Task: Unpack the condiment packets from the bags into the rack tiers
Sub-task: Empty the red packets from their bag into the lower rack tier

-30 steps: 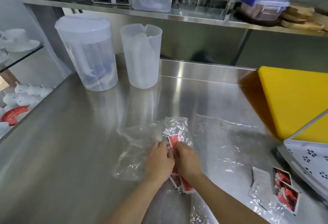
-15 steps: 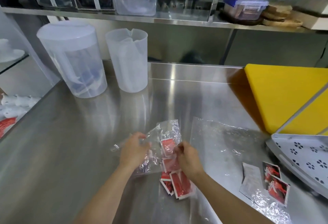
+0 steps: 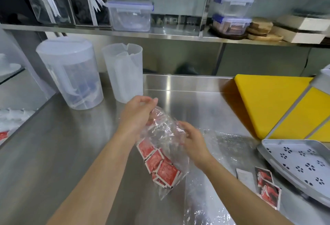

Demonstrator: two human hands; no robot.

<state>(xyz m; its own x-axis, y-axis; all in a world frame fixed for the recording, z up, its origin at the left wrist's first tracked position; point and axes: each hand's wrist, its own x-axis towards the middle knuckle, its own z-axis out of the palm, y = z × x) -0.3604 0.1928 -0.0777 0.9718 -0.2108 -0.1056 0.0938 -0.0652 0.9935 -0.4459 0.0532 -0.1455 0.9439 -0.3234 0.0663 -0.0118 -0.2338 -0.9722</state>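
Head view shows the left hand (image 3: 137, 116) and right hand (image 3: 192, 140) both pinching a limp, slippery clear bag (image 3: 167, 135) between them, light red packets (image 3: 159, 164) sagging below; grip near its mouth.

Single view only, head-mounted, wide-angle. Looks forward and down over a steel counter (image 3: 53, 153) from standing height, close enough for both forearms to enter from the bottom edge. Faces a back wall carrying a steel shelf (image 3: 178, 37) across the upper frame. Takes in a yellow board (image 3: 267, 103) and a perforated tray (image 3: 303, 160) at right. Bends straight lines near the borders. No second view for overlap.
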